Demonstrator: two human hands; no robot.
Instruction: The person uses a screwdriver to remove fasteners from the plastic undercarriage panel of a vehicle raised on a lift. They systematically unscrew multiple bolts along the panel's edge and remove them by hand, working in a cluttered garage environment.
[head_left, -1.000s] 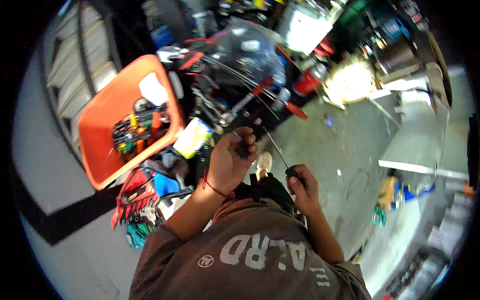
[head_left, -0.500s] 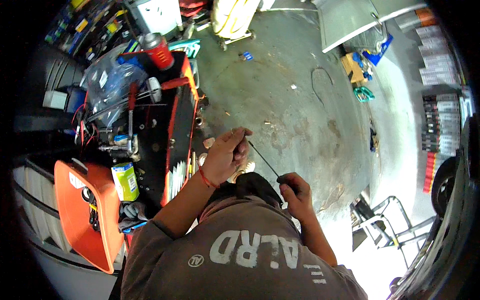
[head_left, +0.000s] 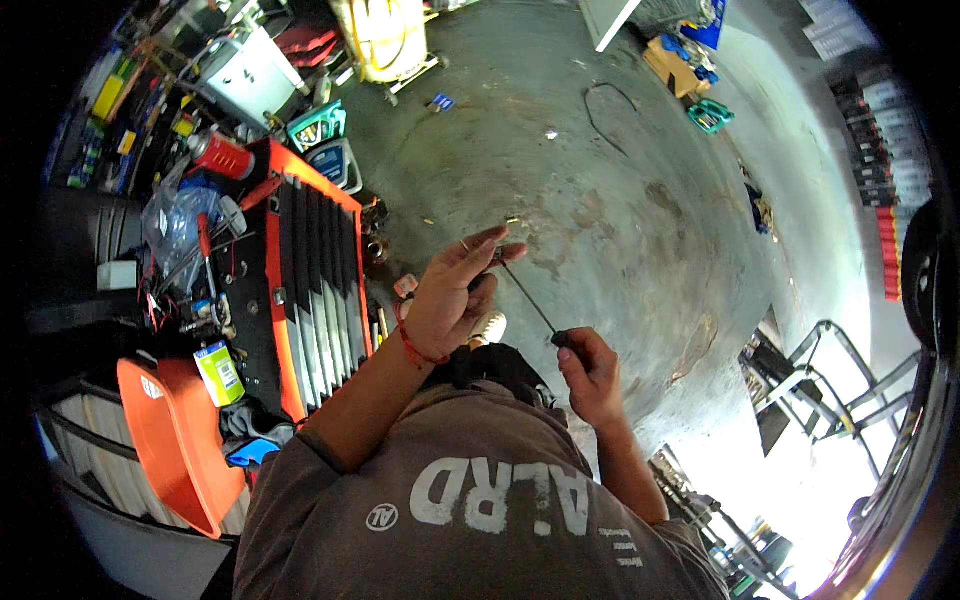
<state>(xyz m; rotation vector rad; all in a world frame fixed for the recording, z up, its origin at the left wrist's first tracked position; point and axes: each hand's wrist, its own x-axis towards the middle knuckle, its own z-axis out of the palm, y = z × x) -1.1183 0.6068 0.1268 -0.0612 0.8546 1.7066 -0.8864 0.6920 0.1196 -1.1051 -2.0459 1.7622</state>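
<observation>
My right hand point(head_left: 592, 372) is closed round the dark grip of a thin screwdriver-like tool point(head_left: 528, 296), in front of my body. Its slim dark shaft slants up and left to the fingers of my left hand point(head_left: 455, 298). That hand has its thumb and fingers drawn together at the shaft's far end, the other fingers curled. Something small and dark shows between them, too small to name. A red cord circles my left wrist.
To my left stands an orange-edged tool cabinet point(head_left: 318, 290) topped with tools, a plastic bag point(head_left: 172, 222) and a red can point(head_left: 222, 156). Nearer is an orange bin point(head_left: 175, 450). Green bottles point(head_left: 318, 124) stand behind the cabinet. A black metal frame point(head_left: 835, 380) is on the right.
The view has turned, so the cabinet's drawer front shows more. Both hands still hold the tool between them; the left hand's fingers have straightened a little at the shaft's end.
</observation>
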